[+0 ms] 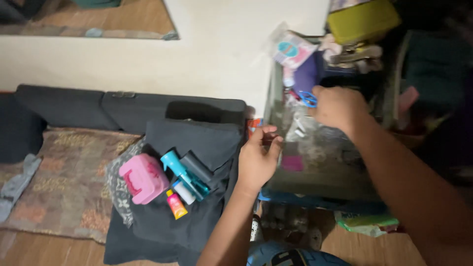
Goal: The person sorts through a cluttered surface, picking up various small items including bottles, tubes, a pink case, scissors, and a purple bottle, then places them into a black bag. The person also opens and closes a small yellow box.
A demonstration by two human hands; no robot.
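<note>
Two hands: both work at a clear plastic storage bin [281, 106] crammed with odds and ends, standing against a cream wall [207, 54].
Cushion: a dark grey fabric cushion [197, 143] lies left of the bin on a patterned brown rug [69, 182], carrying a small cluster of items.
Right hand [339, 106]: reaches into the bin from the right, fingers curled downward among the contents, just beside blue-handled scissors [309, 99]; whether it grips anything cannot be told.
Left hand [258, 157]: rests at the bin's near left wall, fingers loosely bent, thumb and fingertips pinched against the clear edge.
Pink box: a pink plastic box [144, 178] sits on the cushion's left side.
Spray bottle: a teal plastic spray bottle [180, 172] lies just right of the pink box.
Tube: a small yellow-and-pink tube [176, 204] lies below the bottle.
</note>
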